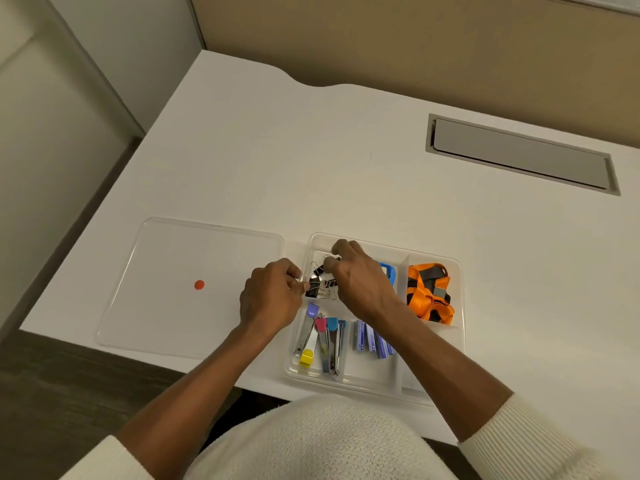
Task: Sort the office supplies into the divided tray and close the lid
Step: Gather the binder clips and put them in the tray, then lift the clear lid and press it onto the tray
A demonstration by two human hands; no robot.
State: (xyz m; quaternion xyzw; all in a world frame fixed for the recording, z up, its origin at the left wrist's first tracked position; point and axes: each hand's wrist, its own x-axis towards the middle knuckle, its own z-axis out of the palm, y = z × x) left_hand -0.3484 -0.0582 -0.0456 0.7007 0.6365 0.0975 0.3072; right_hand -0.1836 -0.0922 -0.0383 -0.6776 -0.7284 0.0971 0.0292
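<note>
Two hands (pixel 273 292) (pixel 360 271) over binder clips (pixel 317 284); lid (pixel 194 285) left.

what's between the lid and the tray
In the head view, the left hand sits between the lid and the tray, on bare desk.

Both hands meet over the tray's (pixel 460 271) far-left compartment, the left hand (pixel 272 296) pinching a binder clip (pixel 313 287) and the right hand (pixel 360 275) curled above the pile, while the lid (pixel 166 258) lies flat just left on the desk (pixel 311 161).
</note>
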